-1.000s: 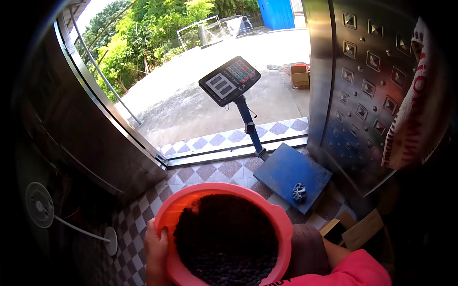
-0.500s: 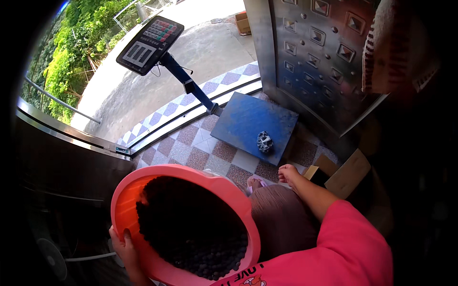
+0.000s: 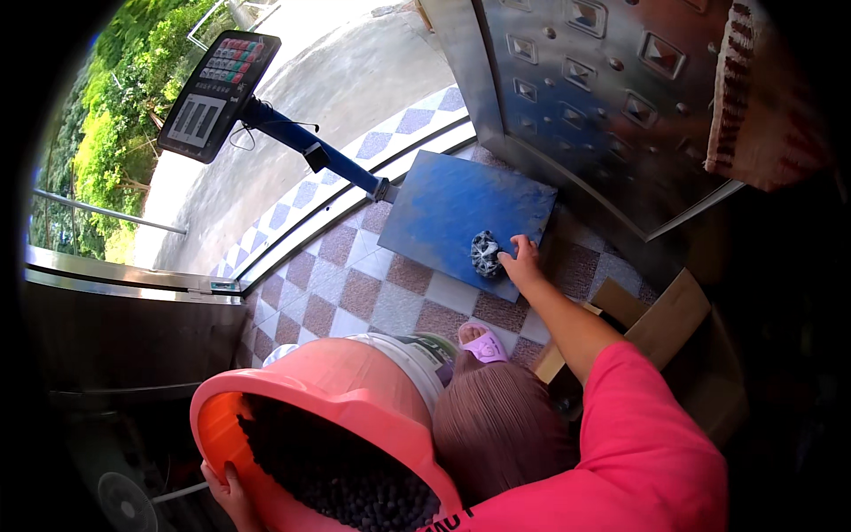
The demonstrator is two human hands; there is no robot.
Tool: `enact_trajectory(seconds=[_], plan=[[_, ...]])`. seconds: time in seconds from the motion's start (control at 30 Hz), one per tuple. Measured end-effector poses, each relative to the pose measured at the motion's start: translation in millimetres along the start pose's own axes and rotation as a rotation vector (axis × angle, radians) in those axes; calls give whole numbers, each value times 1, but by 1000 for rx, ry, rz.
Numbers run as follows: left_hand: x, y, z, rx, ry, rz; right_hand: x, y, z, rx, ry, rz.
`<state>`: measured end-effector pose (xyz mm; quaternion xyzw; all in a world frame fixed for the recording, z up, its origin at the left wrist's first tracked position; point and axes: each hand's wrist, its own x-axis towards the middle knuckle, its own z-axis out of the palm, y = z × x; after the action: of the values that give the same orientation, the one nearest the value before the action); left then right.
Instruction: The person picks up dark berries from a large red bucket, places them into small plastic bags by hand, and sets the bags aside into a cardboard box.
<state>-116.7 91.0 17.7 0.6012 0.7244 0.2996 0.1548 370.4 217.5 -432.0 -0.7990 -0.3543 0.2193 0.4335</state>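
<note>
A large pink tub (image 3: 355, 387) tilts toward me at the lower left, with many small dark round pieces (image 3: 381, 496) inside it. My left hand (image 3: 232, 496) is closed on the tub's left rim, thumb on the inner side. My right hand (image 3: 523, 257) reaches over the blue platform (image 3: 443, 199) of a floor scale. Its fingers are apart and hold nothing I can see. Right beside the fingertips lies a small bunched black-and-white patterned thing (image 3: 485, 254); its kind I cannot make out.
The scale's keypad head (image 3: 219, 96) stands on a blue post (image 3: 310, 151) by the doorway. Behind the tub is a white bucket (image 3: 412, 365). Opened cardboard boxes (image 3: 669, 324) lie to the right, near a metal door (image 3: 603, 97). A fan (image 3: 127, 501) sits at the lower left.
My right hand has moved forward from beside my knee to the bunched thing on the platform, its fingers opening. The tub has tipped and sits lower in view, showing its outer side.
</note>
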Motion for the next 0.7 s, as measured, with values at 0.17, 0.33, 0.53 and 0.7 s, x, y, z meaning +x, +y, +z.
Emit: enact_trajectory(seconds=[0.17,0.33,0.53,0.7], plan=[[1,1,-1,-3,-15,4,12,-69,-2,-284,-365,165],[5,-14,-7,-20,-40,65,20,-85,9,-375,-358,421],[4,-23,-10,-2,-31,79,24,-46,27,-299,-386,468],[8,-32,-14,16,-29,86,17,7,36,164,-494,702]])
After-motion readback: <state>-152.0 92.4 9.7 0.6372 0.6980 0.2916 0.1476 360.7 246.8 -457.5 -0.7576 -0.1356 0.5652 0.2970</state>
